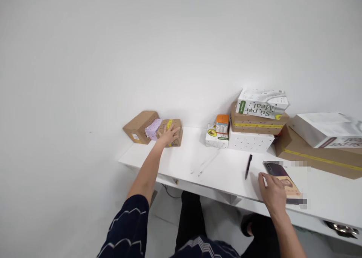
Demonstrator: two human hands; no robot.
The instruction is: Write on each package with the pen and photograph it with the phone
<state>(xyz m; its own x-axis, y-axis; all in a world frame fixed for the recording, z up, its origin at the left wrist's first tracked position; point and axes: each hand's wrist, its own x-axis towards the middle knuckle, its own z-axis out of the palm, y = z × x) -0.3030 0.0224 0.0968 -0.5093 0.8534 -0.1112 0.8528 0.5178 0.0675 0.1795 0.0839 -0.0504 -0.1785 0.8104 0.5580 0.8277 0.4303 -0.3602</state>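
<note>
My left hand (169, 135) reaches out to a brown cardboard box (177, 139) with yellow tape and lies on it, fingers spread. Left of that box sit a small lilac box (153, 129) and a bigger plain brown box (140, 126) with a white label. My right hand (272, 192) is at the table's front edge with its fingers curled in; I see nothing in it. Beside it, partly covered by the hand, lies a dark phone (277, 169) with a picture card (291, 186) over its lower part. A black pen (248, 167) rests to the hand's left.
A white avocado-print box (212, 140) carries a small orange-topped box (222, 123). Beside them a white dotted box (250, 142), a taped brown box (249, 127) and a "Su-per Meal" box (254, 109) are stacked. At right, a white box (325, 128) tops a long brown box (319, 160).
</note>
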